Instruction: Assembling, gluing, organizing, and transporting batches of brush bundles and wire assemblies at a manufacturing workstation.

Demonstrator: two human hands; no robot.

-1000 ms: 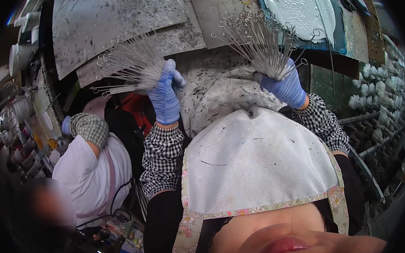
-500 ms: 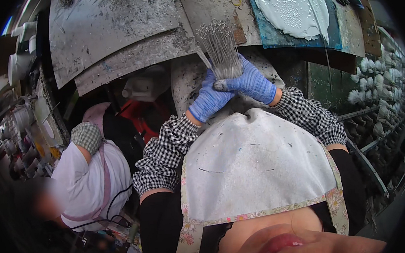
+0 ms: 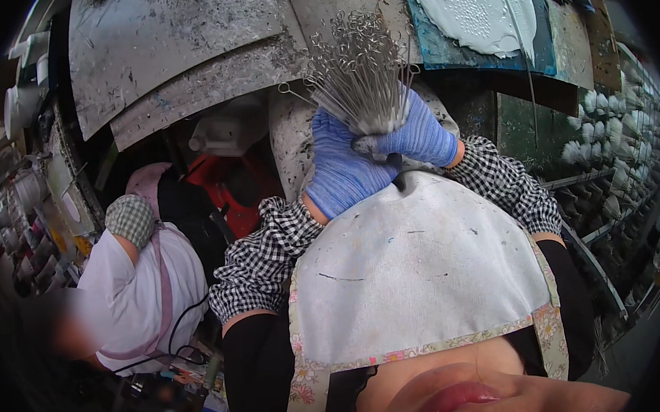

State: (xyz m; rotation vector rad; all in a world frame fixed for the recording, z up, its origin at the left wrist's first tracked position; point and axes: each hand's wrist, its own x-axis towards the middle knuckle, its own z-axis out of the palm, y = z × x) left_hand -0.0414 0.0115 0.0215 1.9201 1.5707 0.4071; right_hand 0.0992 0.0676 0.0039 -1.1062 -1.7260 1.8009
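Observation:
In front of my apron I hold a thick bundle of thin metal wires with looped ends [image 3: 357, 68] upright, its loops fanned out at the top. My left hand [image 3: 348, 163], in a blue knit glove, is wrapped about the bundle's lower left side. From the right, my right hand [image 3: 416, 136], gloved alike, grips the bundle with its grey-tipped thumb laid across the front. Both hands touch each other low on the bundle, and their fingers partly hide its lower end. One looped wire sticks out to the left, apart from the others.
Ahead lies a stained worktable [image 3: 177, 57]. A blue board [image 3: 437, 44] there carries spread white paste [image 3: 473, 8] and a thin rod. White-tufted brushes [image 3: 616, 132] fill a rack at right. At left are a co-worker [image 3: 150, 285], a white jug [image 3: 224, 137] and a red stool [image 3: 242, 192].
The bundle has spread wider at its looped end and leans a little to the left. My left hand has turned and shifted lower around it, while my right hand keeps its grip.

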